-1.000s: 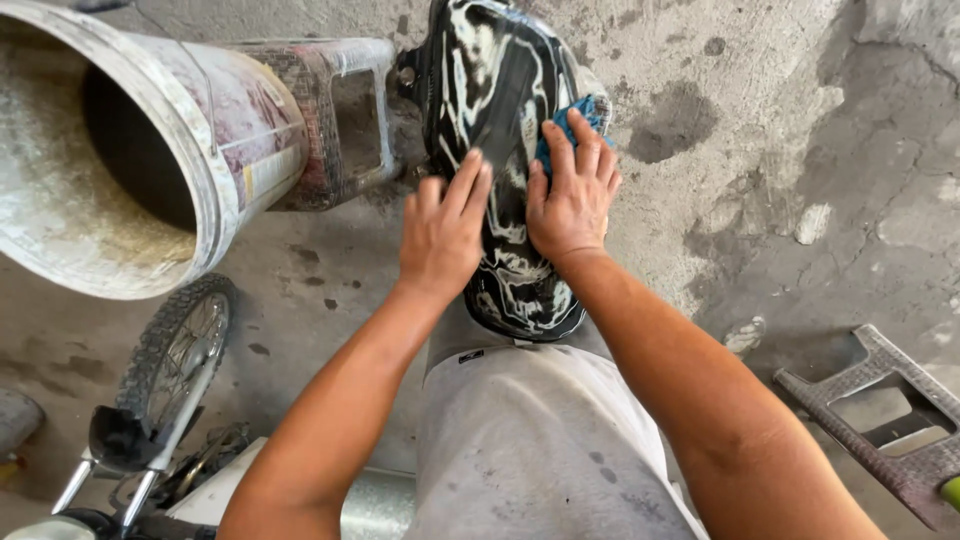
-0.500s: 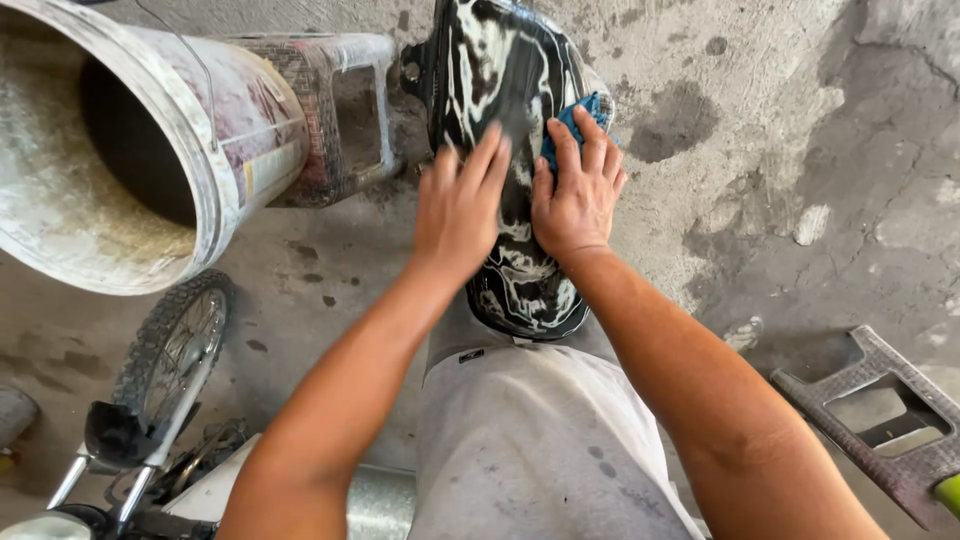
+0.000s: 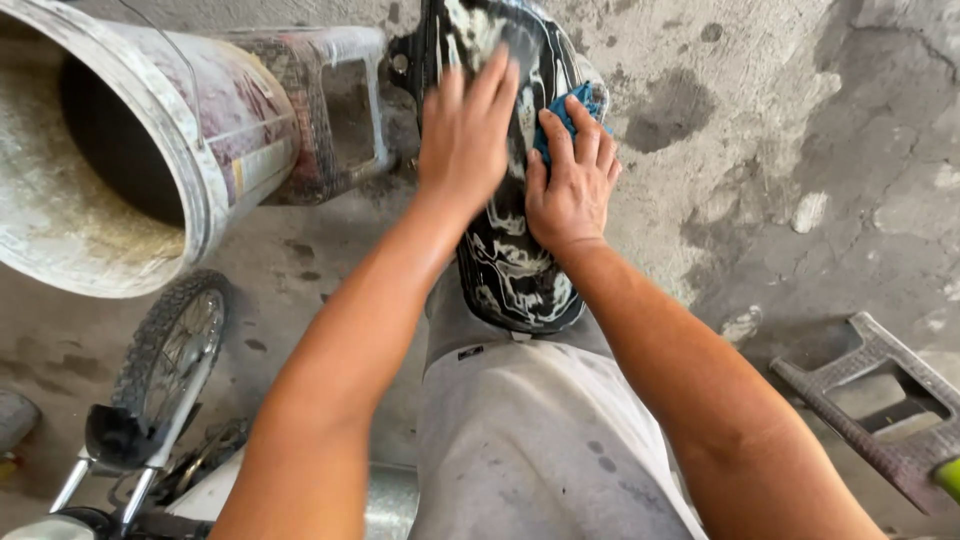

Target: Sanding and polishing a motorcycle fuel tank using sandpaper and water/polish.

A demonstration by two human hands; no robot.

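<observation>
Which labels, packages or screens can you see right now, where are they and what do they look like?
Bucket label: on the side of the tipped bucket at upper left, a worn wrap in faded red, white and yellow.
Small tag: on the grey shorts below the black panel, tiny and dark.
No screens or signs.

Both forearms bare, no sleeves, watch or gloves. Left hand (image 3: 465, 135) and right hand (image 3: 572, 190) ungloved. Light grey garment (image 3: 540, 450) at 6 o'clock, speckled with dark spots.
</observation>
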